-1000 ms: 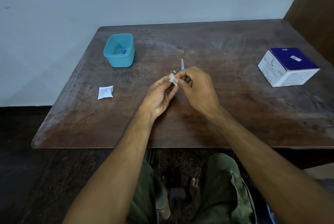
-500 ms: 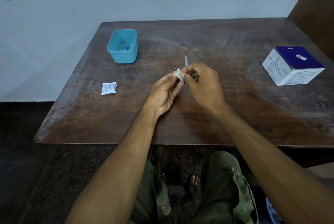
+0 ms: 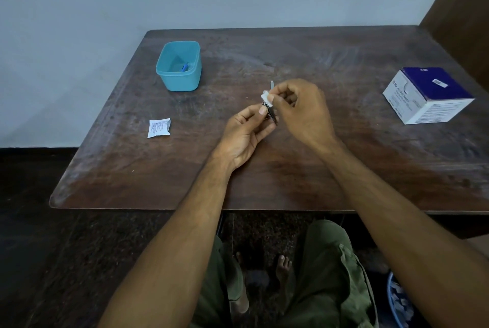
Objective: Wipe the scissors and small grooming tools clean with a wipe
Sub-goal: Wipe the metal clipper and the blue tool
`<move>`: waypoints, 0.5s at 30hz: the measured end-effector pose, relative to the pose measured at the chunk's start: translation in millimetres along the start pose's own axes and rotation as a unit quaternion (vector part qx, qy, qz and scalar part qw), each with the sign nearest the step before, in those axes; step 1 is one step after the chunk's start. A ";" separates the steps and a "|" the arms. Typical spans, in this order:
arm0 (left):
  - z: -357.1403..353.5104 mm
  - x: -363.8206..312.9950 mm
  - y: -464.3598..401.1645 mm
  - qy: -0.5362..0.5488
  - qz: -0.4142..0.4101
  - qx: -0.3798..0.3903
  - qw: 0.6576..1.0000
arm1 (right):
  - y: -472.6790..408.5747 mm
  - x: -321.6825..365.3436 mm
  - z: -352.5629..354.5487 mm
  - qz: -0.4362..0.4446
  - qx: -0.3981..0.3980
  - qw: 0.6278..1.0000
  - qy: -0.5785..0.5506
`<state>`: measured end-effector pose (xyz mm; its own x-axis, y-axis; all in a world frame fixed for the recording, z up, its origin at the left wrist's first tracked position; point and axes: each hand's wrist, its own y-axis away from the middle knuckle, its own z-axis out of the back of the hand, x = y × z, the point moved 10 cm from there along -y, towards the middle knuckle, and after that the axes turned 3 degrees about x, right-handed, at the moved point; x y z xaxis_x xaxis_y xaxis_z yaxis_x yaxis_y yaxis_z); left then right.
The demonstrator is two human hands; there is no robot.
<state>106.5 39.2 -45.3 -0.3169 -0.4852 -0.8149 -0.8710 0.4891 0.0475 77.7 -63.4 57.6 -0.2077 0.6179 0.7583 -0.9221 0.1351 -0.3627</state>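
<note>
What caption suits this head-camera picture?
Left hand holds a small dark metal grooming tool; right hand rubs it with a white wipe.

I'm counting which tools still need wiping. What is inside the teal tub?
Inside the teal tub a small blue item lies on the floor near the far right corner; it is too small to identify. The near wall hides the front of the floor, so more could lie there.

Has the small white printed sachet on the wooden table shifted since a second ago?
No. The sachet sits at the same offset, nearer and slightly left, from the teal plastic tub; only the camera shifted.
</note>
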 end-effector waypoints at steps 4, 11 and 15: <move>0.2 -1.0 -0.2 -0.017 -0.008 0.008 1.000 | -0.5 3.3 -9.6 0.012 0.032 0.999 0.040; 2.2 -1.5 -1.3 -0.034 -0.019 -0.003 0.999 | -2.7 -1.1 -8.2 -0.016 0.042 0.999 0.028; 3.4 -2.2 -0.9 -0.045 -0.025 -0.008 0.999 | -6.0 -5.4 -7.4 -0.026 0.036 0.999 0.022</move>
<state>109.3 42.2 -45.6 -0.2385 -0.4415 -0.8650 -0.8910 0.4537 0.0141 86.8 -61.8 51.6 -0.1466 0.6451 0.7499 -0.9528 0.1117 -0.2824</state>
